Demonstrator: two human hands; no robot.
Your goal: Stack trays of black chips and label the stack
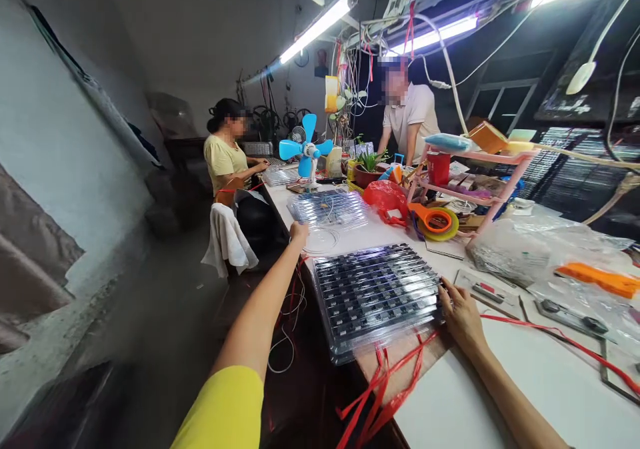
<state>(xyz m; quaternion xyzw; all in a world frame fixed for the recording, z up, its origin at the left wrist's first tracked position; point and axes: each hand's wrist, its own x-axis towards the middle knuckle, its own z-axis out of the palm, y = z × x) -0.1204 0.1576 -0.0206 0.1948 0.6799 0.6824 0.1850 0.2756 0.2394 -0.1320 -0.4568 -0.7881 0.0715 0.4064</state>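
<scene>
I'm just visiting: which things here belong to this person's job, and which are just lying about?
Likely part of the job:
- tray of black parts, the right hand at its edge
- red strips by that tray, perhaps for tying

Probably just lying about:
- blue fan
- potted plant
- white cloth draped beyond the left hand

The right hand (457, 308) touches the right edge of a glossy black tray (375, 296). The left hand (299, 233) is beside thin white wire (336, 239); beyond stands a blue fan (307, 148).
</scene>
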